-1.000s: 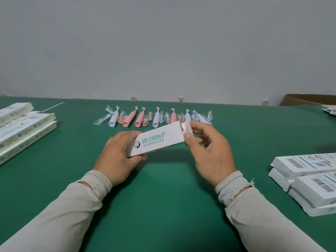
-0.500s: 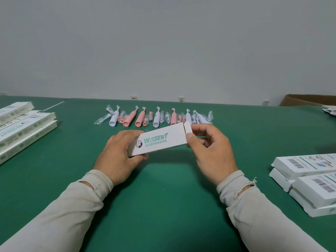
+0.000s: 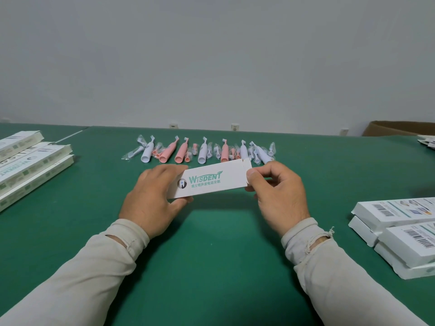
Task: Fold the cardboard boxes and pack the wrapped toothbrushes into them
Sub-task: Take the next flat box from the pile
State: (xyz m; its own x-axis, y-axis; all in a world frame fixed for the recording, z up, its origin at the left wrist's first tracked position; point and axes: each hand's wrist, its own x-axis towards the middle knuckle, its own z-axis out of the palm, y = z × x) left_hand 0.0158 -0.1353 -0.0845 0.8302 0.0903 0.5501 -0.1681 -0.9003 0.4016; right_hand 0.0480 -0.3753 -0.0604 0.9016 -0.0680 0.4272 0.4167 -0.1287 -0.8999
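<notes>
Since the earlier frames, only the box's end flap has moved, now nearly closed. Green surface [image 3: 211,255] holds the wrapped toothbrushes [image 3: 202,151] in a row upper centre. I hold the box [image 3: 209,182] mid-frame, above the surface. To finish, steady the body and tuck the flap squarely. Left hand [image 3: 153,196] fingers curl round the left end; right hand [image 3: 275,191] pinches the flap, wrists low.

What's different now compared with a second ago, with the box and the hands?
Little changed. The right hand has folded the end flap of the white box further shut; a second ago it gaped. Both hands still grip the box, left hand at its other end. Toothbrushes and box stacks stayed put.
</notes>
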